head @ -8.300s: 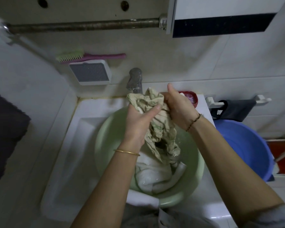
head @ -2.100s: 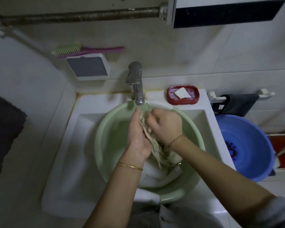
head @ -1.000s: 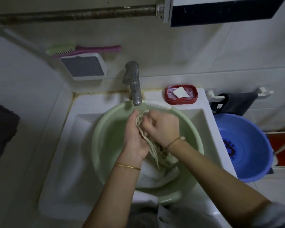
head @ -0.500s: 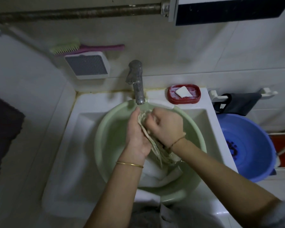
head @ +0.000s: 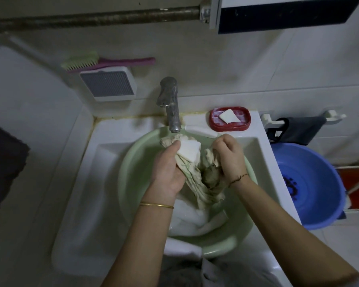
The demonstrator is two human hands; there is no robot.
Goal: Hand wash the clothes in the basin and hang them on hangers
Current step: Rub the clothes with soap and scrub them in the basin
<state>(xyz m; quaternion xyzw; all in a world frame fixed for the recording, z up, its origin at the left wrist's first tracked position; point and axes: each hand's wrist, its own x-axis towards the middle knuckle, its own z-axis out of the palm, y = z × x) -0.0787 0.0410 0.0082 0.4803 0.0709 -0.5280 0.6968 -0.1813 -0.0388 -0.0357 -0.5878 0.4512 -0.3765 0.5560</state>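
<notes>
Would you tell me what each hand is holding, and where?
Both grip the beige garment: left hand near its upper bunched end, right hand on a fold beside it.

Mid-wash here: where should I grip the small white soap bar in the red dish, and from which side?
Judging by its pose, pinch the white soap bar across its short flat edges, coming from above. It lies flat and slightly skewed inside the red oval soap dish, whose raised rim blocks a side approach. It may be slick, so grip firmly.
</notes>
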